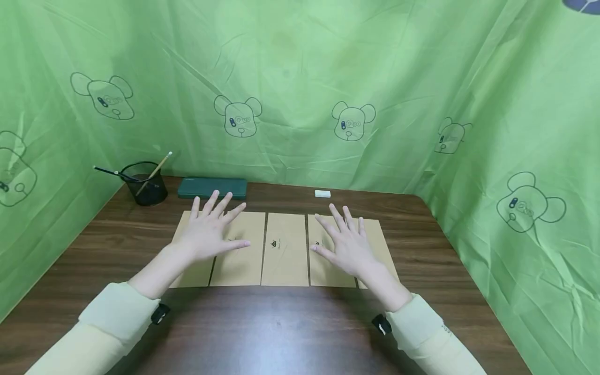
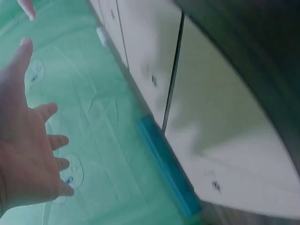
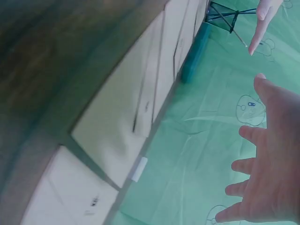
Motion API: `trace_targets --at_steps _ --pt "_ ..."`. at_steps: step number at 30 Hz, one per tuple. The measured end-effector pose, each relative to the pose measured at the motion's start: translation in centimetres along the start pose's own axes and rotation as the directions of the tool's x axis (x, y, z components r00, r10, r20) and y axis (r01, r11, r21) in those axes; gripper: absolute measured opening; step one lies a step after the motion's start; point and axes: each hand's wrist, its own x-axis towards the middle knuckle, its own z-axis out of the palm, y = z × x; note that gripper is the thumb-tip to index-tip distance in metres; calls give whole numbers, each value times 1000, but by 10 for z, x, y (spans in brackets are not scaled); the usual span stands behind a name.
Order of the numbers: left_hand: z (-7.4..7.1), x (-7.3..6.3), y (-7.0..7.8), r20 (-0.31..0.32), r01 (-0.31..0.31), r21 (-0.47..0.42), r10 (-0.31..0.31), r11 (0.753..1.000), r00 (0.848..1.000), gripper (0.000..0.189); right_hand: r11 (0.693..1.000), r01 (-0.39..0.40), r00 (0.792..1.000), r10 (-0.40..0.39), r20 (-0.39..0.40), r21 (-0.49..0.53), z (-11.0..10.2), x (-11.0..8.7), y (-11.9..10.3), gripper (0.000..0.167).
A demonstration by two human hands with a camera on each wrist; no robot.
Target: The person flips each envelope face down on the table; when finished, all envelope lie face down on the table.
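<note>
Several flat kraft-brown rectangles point(image 1: 284, 265), which look like notebooks, lie side by side in a row on the table, with thin dark gaps between them. The middle one bears a small dark crown mark. My left hand point(image 1: 204, 237) is held over the left part of the row, its fingers spread and nothing in it. Over the right part hovers my right hand point(image 1: 349, 247), also spread and holding nothing. Both hands partly cover the pieces beneath in the head view. In the wrist views, the left hand point(image 2: 30, 150) and right hand point(image 3: 276, 164) have straight fingers.
Behind the row, a dark green flat case point(image 1: 212, 187) lies at the left and a small white eraser-like block point(image 1: 322, 194) at the right. A black mesh cup point(image 1: 152, 194) with pencils stands at the back left corner. Green curtains point(image 1: 300, 67) enclose the wooden table point(image 1: 262, 333).
</note>
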Motion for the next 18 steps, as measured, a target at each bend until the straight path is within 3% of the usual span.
trace_targets --at_steps 11,18 --pt "-18 -1 -40 -48 -8 8 8 1000 999 98 999 54 999 -54 -1 8 -26 20 -22 75" --pt "-16 -1 -76 -114 -32 12 33 999 993 95 991 121 993 -122 9 53 -34 36 -50 78"
